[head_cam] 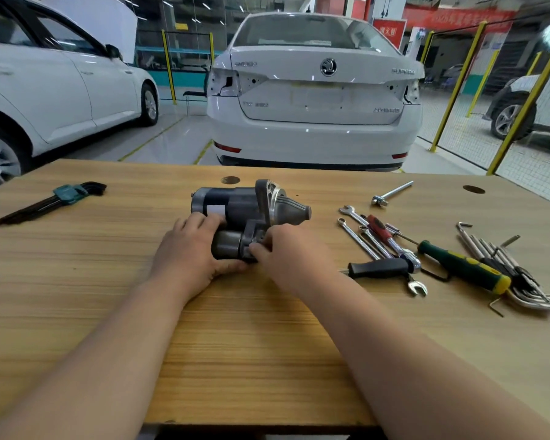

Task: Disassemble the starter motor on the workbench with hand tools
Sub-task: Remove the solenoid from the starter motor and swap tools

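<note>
A grey starter motor [245,206] lies on its side in the middle of the wooden workbench [267,344], nose cone pointing right. Its smaller solenoid cylinder [227,244] faces me. My left hand [188,252] holds the motor from the left, fingers on the main body and thumb under the solenoid. My right hand [286,252] grips the solenoid's right end at the mounting flange, fingertips curled on it. Neither hand holds a tool.
Right of the motor lie several spanners [362,236], a ratchet with a black handle [378,268], a green-and-yellow screwdriver [464,266], a silver hex key set [521,277] and a T-bar [391,193]. A black hex key set [53,201] lies at far left. White cars stand beyond the bench.
</note>
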The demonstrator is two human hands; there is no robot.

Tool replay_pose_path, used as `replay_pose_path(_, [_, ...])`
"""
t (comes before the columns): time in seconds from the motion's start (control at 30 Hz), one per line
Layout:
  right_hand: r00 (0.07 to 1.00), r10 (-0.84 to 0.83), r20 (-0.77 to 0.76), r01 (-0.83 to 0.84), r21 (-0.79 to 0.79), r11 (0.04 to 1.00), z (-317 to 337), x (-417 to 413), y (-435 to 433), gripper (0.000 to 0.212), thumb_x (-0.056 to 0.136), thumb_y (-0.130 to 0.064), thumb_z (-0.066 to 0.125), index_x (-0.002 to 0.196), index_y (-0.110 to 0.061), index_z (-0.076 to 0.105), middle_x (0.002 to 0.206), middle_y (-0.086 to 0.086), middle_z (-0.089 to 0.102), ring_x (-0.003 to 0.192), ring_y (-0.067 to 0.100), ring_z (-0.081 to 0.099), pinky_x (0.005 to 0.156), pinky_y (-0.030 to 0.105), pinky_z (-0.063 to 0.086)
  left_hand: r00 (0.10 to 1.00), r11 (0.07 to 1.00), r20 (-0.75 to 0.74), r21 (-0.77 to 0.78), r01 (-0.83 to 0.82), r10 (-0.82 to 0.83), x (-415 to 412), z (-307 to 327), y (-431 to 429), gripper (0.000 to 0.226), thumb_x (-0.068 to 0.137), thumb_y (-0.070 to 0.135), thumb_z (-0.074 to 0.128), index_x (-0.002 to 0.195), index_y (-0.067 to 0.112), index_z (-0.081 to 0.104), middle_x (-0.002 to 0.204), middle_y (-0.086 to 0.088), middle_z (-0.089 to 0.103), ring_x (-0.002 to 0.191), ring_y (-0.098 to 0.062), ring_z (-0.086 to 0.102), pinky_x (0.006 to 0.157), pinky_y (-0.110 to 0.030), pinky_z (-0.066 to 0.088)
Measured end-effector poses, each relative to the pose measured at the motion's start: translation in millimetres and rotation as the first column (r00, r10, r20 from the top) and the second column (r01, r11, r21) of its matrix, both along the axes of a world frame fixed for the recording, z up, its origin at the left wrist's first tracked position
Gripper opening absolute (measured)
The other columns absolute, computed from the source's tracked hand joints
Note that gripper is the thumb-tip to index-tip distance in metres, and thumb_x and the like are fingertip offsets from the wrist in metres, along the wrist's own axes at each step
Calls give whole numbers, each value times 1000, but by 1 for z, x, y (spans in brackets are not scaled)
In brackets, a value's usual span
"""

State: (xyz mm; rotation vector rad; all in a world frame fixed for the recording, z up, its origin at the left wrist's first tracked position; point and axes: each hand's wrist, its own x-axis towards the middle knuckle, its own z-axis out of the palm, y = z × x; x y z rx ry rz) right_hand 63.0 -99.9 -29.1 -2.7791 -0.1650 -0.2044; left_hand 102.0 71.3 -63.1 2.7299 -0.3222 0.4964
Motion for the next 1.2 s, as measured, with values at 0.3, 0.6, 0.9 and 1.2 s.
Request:
replay_pose_path(0.3, [965,62,254,-110,180,977,2,19,-24,17,94,-31,62,108,-25,68,98,-7,67,81,9,57,64,24,47,995,986,92,-167,-16,32,2,7,-18,71,49,70,64,107,31,49,103,9,42,98,-11,34,75,-29,31])
replay_pose_path(0.6, [988,-76,136,-13,562,827,-2,23,-44,15,90,-11,59,81,-24,57,81,-2,63,64,11,63,54,22,47,1000,984,-17,-176,-2,-1,10,3,-8,69,46,79,61,100,41,39,100,14,40,97,-7,35,73,-30,34])
replay_pose_path(0.9, [919,-6,-395,307,704,641,-3,21,-32,26,94,-40,57,99,-14,62,63,-1,46,49,13,43,45,26,44,988,974,143,-225,-26,60,7,3,-10,71,52,69,70,108,29,52,102,10,44,98,-10,35,75,-28,31])
replay_pose_path(1.2, [963,193,-189,-92,443,892,0,33,-34,9,95,-40,58,91,-35,65,47,-17,54,45,-7,52,37,9,33,981,932,162,-359,-43,107,10,6,-18,70,54,67,69,109,25,55,100,8,45,97,-9,34,74,-29,31])
